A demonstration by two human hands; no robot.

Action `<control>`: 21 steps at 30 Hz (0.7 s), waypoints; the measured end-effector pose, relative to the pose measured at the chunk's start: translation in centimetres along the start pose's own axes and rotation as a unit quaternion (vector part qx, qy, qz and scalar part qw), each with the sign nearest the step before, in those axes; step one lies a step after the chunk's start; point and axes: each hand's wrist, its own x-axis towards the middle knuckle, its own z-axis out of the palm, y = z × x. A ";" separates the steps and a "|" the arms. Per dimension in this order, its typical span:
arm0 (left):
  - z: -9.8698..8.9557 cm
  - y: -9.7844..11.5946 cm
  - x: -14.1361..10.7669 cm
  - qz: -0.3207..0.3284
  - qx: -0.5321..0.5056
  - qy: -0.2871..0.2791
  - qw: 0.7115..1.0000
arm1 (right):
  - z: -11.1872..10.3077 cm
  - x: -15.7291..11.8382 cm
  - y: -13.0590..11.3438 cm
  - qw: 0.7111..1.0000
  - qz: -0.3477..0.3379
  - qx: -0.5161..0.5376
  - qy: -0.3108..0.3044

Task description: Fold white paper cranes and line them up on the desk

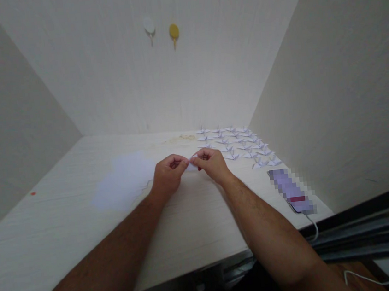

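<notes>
Head camera: my left hand (pixel 169 174) and right hand (pixel 213 164) are pinching small white paper (pixel 192 167) lying between their fingertips, equally near both, its long axis unclear.

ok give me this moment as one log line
left hand: pinching white paper | right hand: pinching same paper | paper cranes: rows, back right | phone: right

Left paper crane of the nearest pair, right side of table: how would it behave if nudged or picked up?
The left paper crane looks like folded thin paper, so probably very light and easily slid along the tabletop. Its narrow, spread points would likely bend under a firm pinch. Pushed right, it may bump the neighbouring crane close beside it.
</notes>
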 end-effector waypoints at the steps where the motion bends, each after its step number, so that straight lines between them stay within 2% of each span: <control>1: 0.0 0.0 0.0 -0.003 -0.002 -0.001 1.000 | 0.0 0.0 0.0 1.000 -0.001 -0.003 0.001; 10: 0.0 -0.1 0.1 -0.026 -0.060 -0.038 0.997 | -0.1 -0.1 -0.4 1.000 -0.011 0.008 0.009; 14: -0.1 -0.1 0.1 -0.043 -0.055 -0.058 0.996 | -0.3 0.0 -0.4 1.000 -0.017 -0.010 0.010; 21: -0.2 -0.2 -0.1 -0.065 0.006 -0.098 0.993 | -0.7 -0.2 -0.6 0.991 -0.037 -0.124 -0.025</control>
